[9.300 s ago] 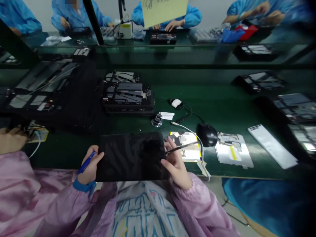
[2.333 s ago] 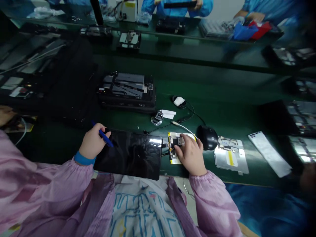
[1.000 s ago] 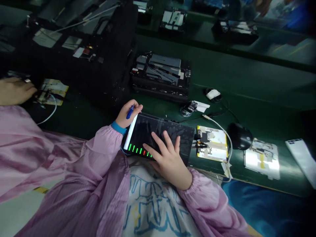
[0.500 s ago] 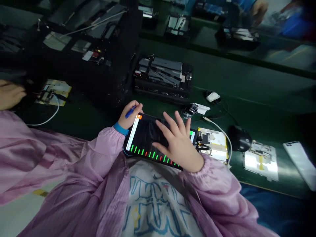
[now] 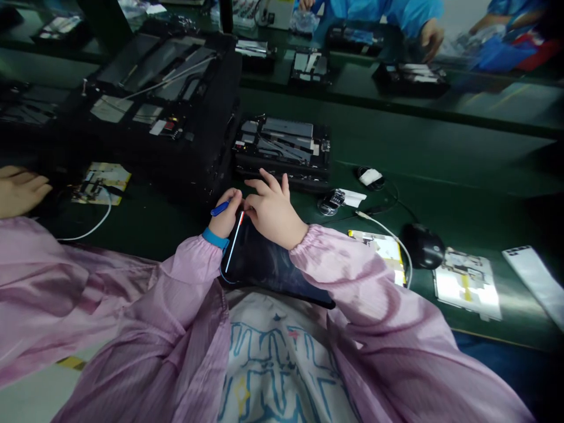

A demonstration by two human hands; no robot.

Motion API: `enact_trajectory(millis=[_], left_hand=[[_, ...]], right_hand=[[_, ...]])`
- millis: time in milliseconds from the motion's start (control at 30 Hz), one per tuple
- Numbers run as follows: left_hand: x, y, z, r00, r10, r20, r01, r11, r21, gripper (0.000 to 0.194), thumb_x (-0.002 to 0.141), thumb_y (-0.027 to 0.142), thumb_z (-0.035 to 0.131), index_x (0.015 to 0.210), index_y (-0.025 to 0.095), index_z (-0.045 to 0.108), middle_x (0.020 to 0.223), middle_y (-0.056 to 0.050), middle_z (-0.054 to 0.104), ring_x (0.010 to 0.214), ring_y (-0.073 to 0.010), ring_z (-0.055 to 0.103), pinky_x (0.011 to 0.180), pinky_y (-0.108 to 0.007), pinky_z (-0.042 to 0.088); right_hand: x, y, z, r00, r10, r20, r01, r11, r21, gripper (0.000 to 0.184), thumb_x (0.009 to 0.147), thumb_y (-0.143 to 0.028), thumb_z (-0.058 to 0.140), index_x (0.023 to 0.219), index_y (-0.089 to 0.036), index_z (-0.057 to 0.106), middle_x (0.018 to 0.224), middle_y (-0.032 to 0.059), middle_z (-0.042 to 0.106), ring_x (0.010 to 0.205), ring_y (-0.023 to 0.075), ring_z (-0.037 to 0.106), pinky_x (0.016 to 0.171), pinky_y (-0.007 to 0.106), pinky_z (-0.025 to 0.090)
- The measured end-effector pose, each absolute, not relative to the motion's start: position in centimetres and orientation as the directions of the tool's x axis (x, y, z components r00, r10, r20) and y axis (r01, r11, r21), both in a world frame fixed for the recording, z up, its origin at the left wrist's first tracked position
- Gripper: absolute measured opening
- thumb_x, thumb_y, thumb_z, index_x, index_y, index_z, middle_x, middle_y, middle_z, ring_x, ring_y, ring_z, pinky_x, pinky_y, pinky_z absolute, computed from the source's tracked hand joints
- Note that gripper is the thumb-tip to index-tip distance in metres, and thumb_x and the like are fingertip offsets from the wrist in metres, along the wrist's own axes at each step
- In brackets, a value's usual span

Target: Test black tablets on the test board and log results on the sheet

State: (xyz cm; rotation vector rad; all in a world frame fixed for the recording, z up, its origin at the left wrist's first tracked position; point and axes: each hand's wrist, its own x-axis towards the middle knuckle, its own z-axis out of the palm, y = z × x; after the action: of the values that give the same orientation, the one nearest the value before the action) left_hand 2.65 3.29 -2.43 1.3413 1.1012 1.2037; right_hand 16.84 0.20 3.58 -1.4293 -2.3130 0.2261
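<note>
A dark tablet screen point(image 5: 264, 264) lies at the table's front edge, a thin lit strip with a red spot along its left side. My left hand point(image 5: 225, 218) is at its upper left corner, closed round a blue pen point(image 5: 220, 208). My right hand point(image 5: 275, 214) reaches across the screen to the same corner. Its thumb and index finger point down at the lit strip; the other fingers are spread. My right sleeve covers the screen's right part. Beside it lies an opened board with a white battery and yellow tape point(image 5: 385, 249), partly hidden by the sleeve.
A black mouse-shaped device point(image 5: 423, 245), a metal-backed board point(image 5: 467, 282) and a white back cover point(image 5: 535, 282) are on the right. Behind stand stacked black panels point(image 5: 282, 141) and a coiled cable point(image 5: 371, 177). At left, a co-worker's hand point(image 5: 22, 191) is near another board point(image 5: 101, 182).
The screen's row of green and red bars has gone; most of it is dark now. My right hand has moved left from mid-screen to the upper left corner. My left hand keeps the pen.
</note>
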Motion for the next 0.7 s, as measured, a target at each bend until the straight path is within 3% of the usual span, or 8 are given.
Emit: enact_trajectory(millis=[133, 267, 467, 600, 700], left_hand=[[2.7, 3.0, -1.7, 0.145, 0.987, 0.075, 0.076, -0.087, 0.993, 0.04, 0.085, 0.058, 0.052, 0.072, 0.02, 0.051, 0.066, 0.001, 0.058, 0.067, -0.0141, 0.056, 0.069, -0.028, 0.044], [2.5, 2.8, -1.0, 0.24, 0.96, 0.143, 0.25, -0.204, 0.947, 0.036, 0.083, 0.053, 0.058, 0.07, 0.02, 0.052, 0.07, 0.0, 0.057, 0.068, -0.0146, 0.053, 0.07, -0.029, 0.042], [2.3, 3.0, -1.0, 0.255, 0.956, 0.143, 0.275, -0.214, 0.937, 0.035, 0.081, 0.052, 0.061, 0.07, 0.02, 0.048, 0.071, 0.0, 0.056, 0.066, -0.015, 0.051, 0.064, -0.029, 0.041], [2.3, 3.2, -1.2, 0.263, 0.952, 0.156, 0.264, -0.227, 0.937, 0.034, 0.079, 0.049, 0.064, 0.07, 0.02, 0.048, 0.07, 0.0, 0.055, 0.065, -0.0149, 0.051, 0.063, -0.029, 0.04], [2.3, 3.2, -1.2, 0.263, 0.952, 0.158, 0.248, -0.225, 0.942, 0.033, 0.077, 0.045, 0.068, 0.069, 0.02, 0.048, 0.07, 0.0, 0.054, 0.064, -0.0145, 0.051, 0.063, -0.028, 0.04]], right_hand=[[18.3, -1.8, 4.3, -0.396, 0.879, 0.264, 0.754, 0.476, -0.454, 0.016, 0.084, -0.013, 0.053, 0.078, -0.021, 0.065, 0.127, 0.0042, 0.059, 0.139, 0.0336, 0.029, 0.11, 0.071, 0.01], [21.5, -4.6, 4.9, -0.303, 0.903, 0.303, 0.69, 0.427, -0.584, 0.011, 0.084, -0.015, 0.056, 0.08, -0.023, 0.062, 0.119, 0.0038, 0.063, 0.134, 0.0308, 0.038, 0.109, 0.067, 0.019], [27.2, -8.1, 4.8, 0.021, 0.914, 0.404, 0.589, 0.315, -0.744, 0.004, 0.085, -0.025, 0.06, 0.083, -0.022, 0.061, 0.107, 0.0073, 0.066, 0.111, 0.0251, 0.059, 0.098, 0.049, 0.044], [30.1, -9.7, 4.3, 0.331, 0.86, 0.388, 0.418, 0.235, -0.878, 0.006, 0.082, -0.027, 0.065, 0.081, -0.022, 0.063, 0.098, 0.0054, 0.065, 0.097, 0.0218, 0.063, 0.087, 0.041, 0.05], [31.5, -10.4, 4.2, 0.554, 0.715, 0.426, 0.248, 0.347, -0.905, 0.005, 0.075, -0.022, 0.069, 0.075, -0.023, 0.064, 0.086, 0.0023, 0.064, 0.08, 0.0175, 0.062, 0.074, 0.036, 0.05]])
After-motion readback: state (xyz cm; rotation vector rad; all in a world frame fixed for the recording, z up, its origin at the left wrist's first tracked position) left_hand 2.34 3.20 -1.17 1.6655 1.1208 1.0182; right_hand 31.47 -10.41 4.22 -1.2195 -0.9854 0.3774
